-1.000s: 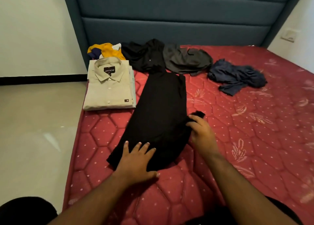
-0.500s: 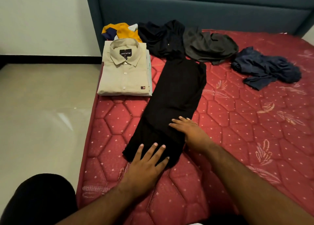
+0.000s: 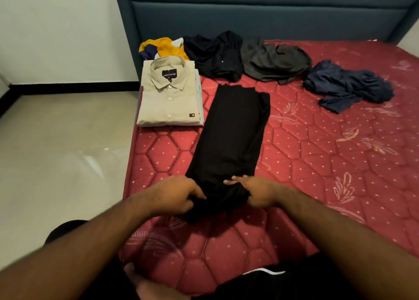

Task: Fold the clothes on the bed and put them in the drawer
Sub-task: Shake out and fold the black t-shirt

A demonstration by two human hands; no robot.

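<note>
I look down over a red quilted mattress [image 3: 317,163] with a teal padded headboard [image 3: 249,16] at its far end. A long black garment [image 3: 231,141], folded into a narrow strip, lies lengthwise on the mattress in front of me, running from my hands toward the headboard. My left hand [image 3: 174,195] grips the near left corner of the strip, fingers curled around bunched cloth. My right hand [image 3: 256,190] holds the near right corner, thumb and fingers pinching the fabric, with its fingertips lying on top of the strip. The near end of the garment is gathered between both hands and slightly raised off the mattress.

To the left of the strip, at the mattress edge, sits a neatly folded beige collared button shirt [image 3: 170,95] on top of another folded piece. Behind it lies a crumpled yellow and navy garment [image 3: 163,48]. Beside that, along the headboard, lie a crumpled black garment [image 3: 215,54] and a crumpled dark grey garment [image 3: 272,61], touching each other. Well to the right lies a crumpled navy blue garment [image 3: 347,86], apart from the rest. A pale tiled floor [image 3: 56,152] shows to the left of the bed.
</note>
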